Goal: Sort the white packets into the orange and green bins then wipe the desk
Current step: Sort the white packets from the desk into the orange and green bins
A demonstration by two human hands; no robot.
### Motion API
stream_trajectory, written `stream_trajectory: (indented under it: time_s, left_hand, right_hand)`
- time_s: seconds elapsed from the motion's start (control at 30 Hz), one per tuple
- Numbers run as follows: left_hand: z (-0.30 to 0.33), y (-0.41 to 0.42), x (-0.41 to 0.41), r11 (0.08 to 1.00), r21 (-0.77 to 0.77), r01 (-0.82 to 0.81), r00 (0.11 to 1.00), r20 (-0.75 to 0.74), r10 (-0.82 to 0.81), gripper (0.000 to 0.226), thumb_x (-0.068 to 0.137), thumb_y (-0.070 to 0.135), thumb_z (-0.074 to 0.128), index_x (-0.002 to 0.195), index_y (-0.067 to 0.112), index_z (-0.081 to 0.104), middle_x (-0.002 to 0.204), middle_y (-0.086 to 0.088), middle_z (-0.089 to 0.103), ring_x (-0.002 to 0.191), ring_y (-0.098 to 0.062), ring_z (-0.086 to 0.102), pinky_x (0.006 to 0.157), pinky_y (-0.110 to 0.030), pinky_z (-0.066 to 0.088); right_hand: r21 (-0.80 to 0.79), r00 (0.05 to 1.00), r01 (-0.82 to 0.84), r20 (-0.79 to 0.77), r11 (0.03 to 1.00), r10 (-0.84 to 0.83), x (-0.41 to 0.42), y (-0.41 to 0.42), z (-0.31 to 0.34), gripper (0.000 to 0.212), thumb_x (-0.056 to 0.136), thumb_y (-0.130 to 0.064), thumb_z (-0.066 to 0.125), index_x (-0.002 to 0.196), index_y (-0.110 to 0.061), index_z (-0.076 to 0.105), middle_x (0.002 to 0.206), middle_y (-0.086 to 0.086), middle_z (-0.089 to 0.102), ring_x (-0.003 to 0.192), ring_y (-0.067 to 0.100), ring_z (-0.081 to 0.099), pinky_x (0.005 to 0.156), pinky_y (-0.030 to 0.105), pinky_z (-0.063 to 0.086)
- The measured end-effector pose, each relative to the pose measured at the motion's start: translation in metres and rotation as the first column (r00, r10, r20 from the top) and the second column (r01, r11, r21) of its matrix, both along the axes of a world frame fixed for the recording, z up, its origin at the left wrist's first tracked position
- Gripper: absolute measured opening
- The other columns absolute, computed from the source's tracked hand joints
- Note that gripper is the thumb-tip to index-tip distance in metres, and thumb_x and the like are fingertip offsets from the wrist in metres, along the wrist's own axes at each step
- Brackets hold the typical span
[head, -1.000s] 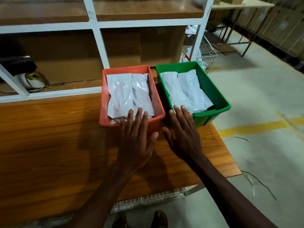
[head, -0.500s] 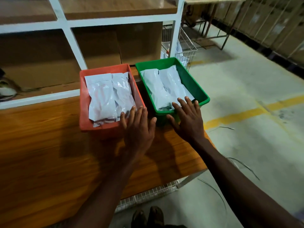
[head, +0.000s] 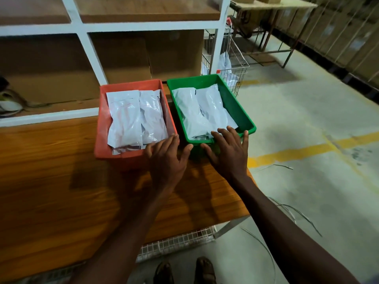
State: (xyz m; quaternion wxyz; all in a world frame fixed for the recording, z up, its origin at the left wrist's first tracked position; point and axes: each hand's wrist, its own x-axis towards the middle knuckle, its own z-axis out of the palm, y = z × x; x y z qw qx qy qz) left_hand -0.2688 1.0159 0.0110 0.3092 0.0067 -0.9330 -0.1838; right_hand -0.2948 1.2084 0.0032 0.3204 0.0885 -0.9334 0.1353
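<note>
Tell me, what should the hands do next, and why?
Probably let go of the bins and fetch a cloth for wiping. White packets already lie in the orange bin and green bin; none show on the desk. The left hand and right hand lie flat at the rims, and no cloth is visible.

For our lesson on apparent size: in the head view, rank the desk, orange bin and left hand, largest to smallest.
1. desk
2. orange bin
3. left hand, though it is nearer the camera.
</note>
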Motion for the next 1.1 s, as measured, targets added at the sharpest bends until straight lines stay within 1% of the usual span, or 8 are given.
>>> stream_trajectory:
  time_s: [0.2,0.3,0.4,0.47,0.53,0.7,0.87,1.1]
  left_hand:
    - [0.001,0.007,-0.001,1.0,0.0,0.002,1.0,-0.024,-0.002,0.052,0.094,0.059,0.051,0.116,0.017,0.072,0.119,0.001,0.072,0.105,-0.019,0.065,0.096,-0.038,0.031]
    - [0.003,0.011,0.0,1.0,-0.012,-0.028,1.0,-0.002,0.028,0.057,0.095,0.063,0.048,0.118,0.016,0.07,0.118,0.001,0.072,0.107,-0.02,0.065,0.104,-0.042,0.03]
    - [0.006,0.014,0.0,0.994,-0.08,-0.071,0.997,0.007,0.072,0.064,0.094,0.067,0.045,0.122,0.014,0.068,0.123,-0.001,0.07,0.119,-0.019,0.061,0.12,-0.052,0.012]
    - [0.007,0.017,0.002,0.988,-0.126,-0.094,0.993,0.055,0.102,0.071,0.094,0.07,0.041,0.132,0.014,0.062,0.134,-0.003,0.064,0.133,-0.022,0.051,0.121,-0.055,-0.002]
    - [0.007,0.019,0.002,0.985,-0.137,-0.106,0.988,0.099,0.12,0.076,0.093,0.072,0.037,0.14,0.014,0.054,0.143,-0.004,0.057,0.142,-0.025,0.041,0.12,-0.057,-0.007]
    - [0.007,0.028,0.0,0.984,-0.119,-0.135,0.981,0.126,0.15,0.076,0.094,0.071,0.034,0.141,0.014,0.054,0.144,-0.004,0.056,0.146,-0.027,0.033,0.119,-0.059,-0.005]
    - [0.005,0.035,-0.003,0.989,-0.083,-0.126,0.988,0.074,0.132,0.066,0.095,0.064,0.042,0.131,0.012,0.062,0.134,-0.004,0.064,0.142,-0.028,0.04,0.119,-0.056,-0.002]
    - [0.002,0.04,-0.005,0.989,-0.073,-0.127,0.991,0.028,0.13,0.066,0.095,0.064,0.04,0.127,0.012,0.066,0.13,-0.003,0.067,0.136,-0.027,0.048,0.119,-0.054,0.005]
  right_hand:
    - [-0.029,1.0,-0.024,-0.015,0.999,0.024,-0.003,0.004,-0.001,0.051,0.092,-0.063,0.058,0.119,-0.021,0.068,0.126,0.002,0.065,0.134,0.027,0.051,0.115,0.065,0.021]
    - [-0.035,0.999,-0.035,0.009,0.999,0.035,-0.005,0.01,0.0,0.06,0.092,-0.069,0.052,0.123,-0.02,0.066,0.133,0.005,0.062,0.139,0.028,0.046,0.116,0.065,0.02]
    - [-0.014,0.998,-0.034,0.06,0.999,0.035,-0.007,0.022,0.003,0.072,0.091,-0.075,0.044,0.134,-0.019,0.059,0.149,0.01,0.05,0.148,0.03,0.033,0.118,0.065,0.016]
    - [0.019,0.993,-0.02,0.119,1.0,0.018,-0.009,0.033,0.006,0.081,0.09,-0.079,0.037,0.142,-0.02,0.05,0.158,0.011,0.038,0.152,0.031,0.023,0.119,0.065,0.01]
    - [0.052,0.986,-0.006,0.166,0.999,-0.002,-0.011,0.04,0.007,0.087,0.088,-0.082,0.033,0.148,-0.02,0.043,0.163,0.012,0.03,0.154,0.032,0.016,0.12,0.064,0.006]
    - [0.026,0.978,0.012,0.206,1.0,-0.017,-0.011,0.053,0.006,0.093,0.086,-0.085,0.03,0.151,-0.019,0.039,0.164,0.012,0.026,0.154,0.031,0.014,0.12,0.064,0.008]
    - [-0.016,0.975,0.017,0.222,1.0,-0.014,-0.012,0.058,0.006,0.095,0.086,-0.086,0.029,0.149,-0.017,0.04,0.164,0.014,0.026,0.154,0.032,0.014,0.121,0.06,0.013]
    - [-0.066,0.973,0.015,0.231,0.998,0.0,-0.012,0.062,0.005,0.093,0.085,-0.085,0.033,0.143,-0.014,0.047,0.163,0.015,0.028,0.154,0.034,0.014,0.123,0.054,0.016]
